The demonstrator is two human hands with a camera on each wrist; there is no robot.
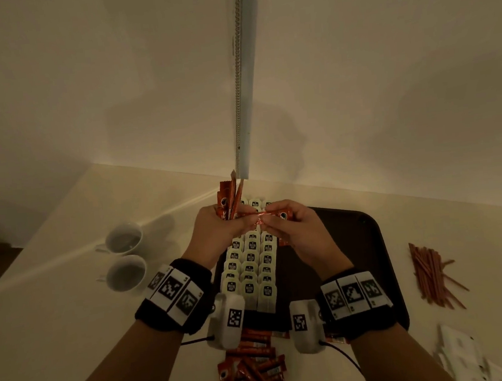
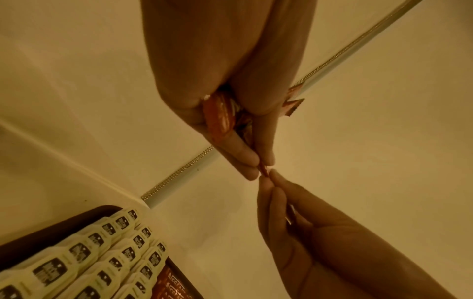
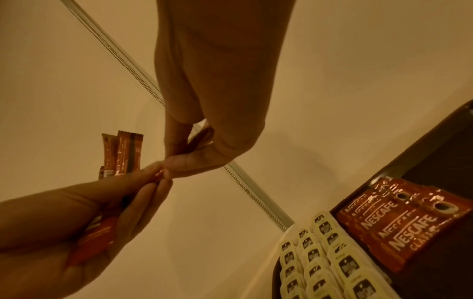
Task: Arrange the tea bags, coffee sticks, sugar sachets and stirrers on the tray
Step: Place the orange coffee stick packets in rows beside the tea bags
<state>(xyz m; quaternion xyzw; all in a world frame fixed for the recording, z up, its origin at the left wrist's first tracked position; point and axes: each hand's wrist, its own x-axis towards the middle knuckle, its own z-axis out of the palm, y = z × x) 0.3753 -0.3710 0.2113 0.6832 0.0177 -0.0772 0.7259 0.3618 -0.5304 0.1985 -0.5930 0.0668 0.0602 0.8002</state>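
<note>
Above the dark tray (image 1: 378, 240), where tea bags (image 1: 251, 263) lie in three rows with coffee sticks (image 3: 399, 226) beside them, the left hand (image 1: 216, 229) grips a bundle of sticks (image 1: 229, 201) while the right hand (image 1: 296, 232) pinches a single stick (image 1: 276, 217), stirrers (image 1: 433, 274) lying at three o'clock of the tray.

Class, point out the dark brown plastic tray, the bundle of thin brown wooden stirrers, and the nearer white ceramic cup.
Dark brown plastic tray (image 1: 354, 242): head view, bare floor.
Thin brown wooden stirrers (image 1: 430, 275): head view, bundle's middle.
Nearer white ceramic cup (image 1: 136, 284): head view, outer wall.
</note>
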